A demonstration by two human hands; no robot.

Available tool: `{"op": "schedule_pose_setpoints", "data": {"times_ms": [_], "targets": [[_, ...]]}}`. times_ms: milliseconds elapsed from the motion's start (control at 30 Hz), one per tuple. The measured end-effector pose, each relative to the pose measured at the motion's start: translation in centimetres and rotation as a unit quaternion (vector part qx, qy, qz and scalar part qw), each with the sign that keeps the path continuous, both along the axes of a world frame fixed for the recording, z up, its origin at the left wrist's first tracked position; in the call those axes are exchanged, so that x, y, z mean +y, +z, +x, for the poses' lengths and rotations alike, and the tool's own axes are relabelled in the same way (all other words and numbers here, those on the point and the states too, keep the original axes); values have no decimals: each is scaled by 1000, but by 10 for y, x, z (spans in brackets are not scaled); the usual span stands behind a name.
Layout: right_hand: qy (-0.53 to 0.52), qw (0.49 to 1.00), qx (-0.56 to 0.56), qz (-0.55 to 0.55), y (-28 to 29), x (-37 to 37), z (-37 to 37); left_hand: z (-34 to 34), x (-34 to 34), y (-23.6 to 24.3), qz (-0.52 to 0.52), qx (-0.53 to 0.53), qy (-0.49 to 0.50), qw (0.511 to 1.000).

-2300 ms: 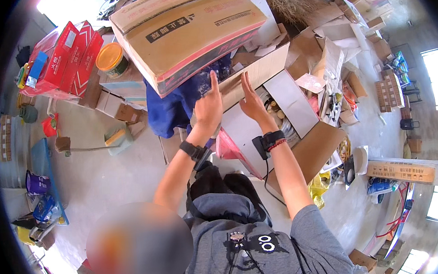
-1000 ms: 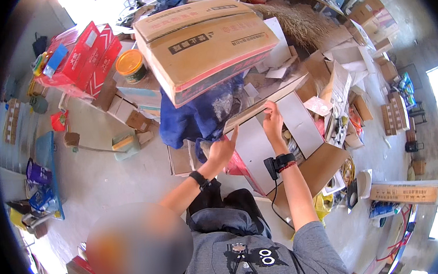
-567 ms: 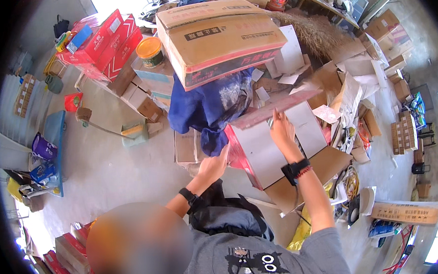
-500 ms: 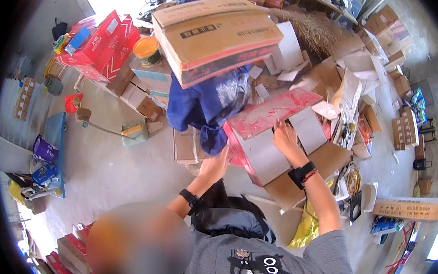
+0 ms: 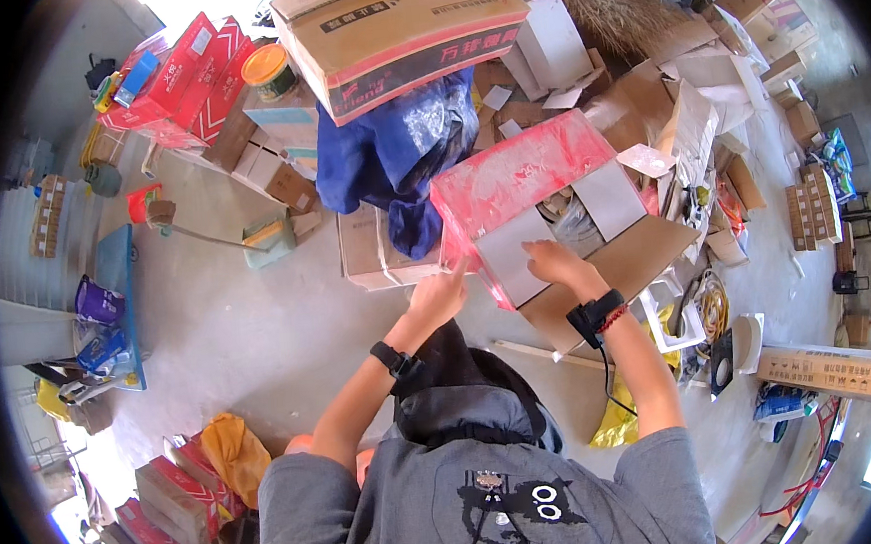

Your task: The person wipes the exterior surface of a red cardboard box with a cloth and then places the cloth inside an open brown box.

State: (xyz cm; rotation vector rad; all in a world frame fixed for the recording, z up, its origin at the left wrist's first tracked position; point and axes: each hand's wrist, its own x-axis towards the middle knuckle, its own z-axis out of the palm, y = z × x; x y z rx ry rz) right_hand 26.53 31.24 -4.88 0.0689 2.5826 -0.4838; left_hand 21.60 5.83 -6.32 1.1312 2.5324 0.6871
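Observation:
A red cardboard box [image 5: 524,165] with dusty, scuffed sides lies before me. Its brown outer flap [image 5: 615,276] is folded toward me. Two pale inner flaps, the left flap [image 5: 515,259] and the right flap [image 5: 609,202], leave a gap between them. Through it shows a grey, coiled-looking bundle [image 5: 570,216], partly hidden. My left hand [image 5: 439,294] is closed at the box's near left corner, fingers against the red edge. Over the left inner flap, my right hand [image 5: 558,263] has its index finger stretched out and the others loosely bent, with nothing visible in it.
Behind the red box, a large brown carton [image 5: 402,45] rests on blue cloth [image 5: 388,155]. Scrap cardboard [image 5: 635,110] and a straw broom [image 5: 609,7] lie to the right. Red cartons [image 5: 185,83] and a yellow-lidded tub [image 5: 269,71] stand left. A white strip [image 5: 550,353] lies on the floor.
My right hand has moved left and nearer me, off the gap between the inner flaps. That gap is wider and shows the grey bundle. My left hand stays at the corner.

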Motion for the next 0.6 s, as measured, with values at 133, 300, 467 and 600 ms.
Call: {"op": "schedule_pose_setpoints", "data": {"times_ms": [133, 300, 467, 600], "targets": [[21, 1000, 14, -8, 17, -4, 2, 2, -6, 12, -26, -12, 10, 1000], [-27, 988, 120, -94, 79, -4, 30, 4, -13, 11, 3, -28, 2, 1000], [-192, 944, 267, 0, 97, 27, 86, 28, 2, 12, 52, -36, -83, 995], [-296, 892, 330, 93, 83, 44, 134, 52, 23, 27, 52, -63, -170, 982]]}}
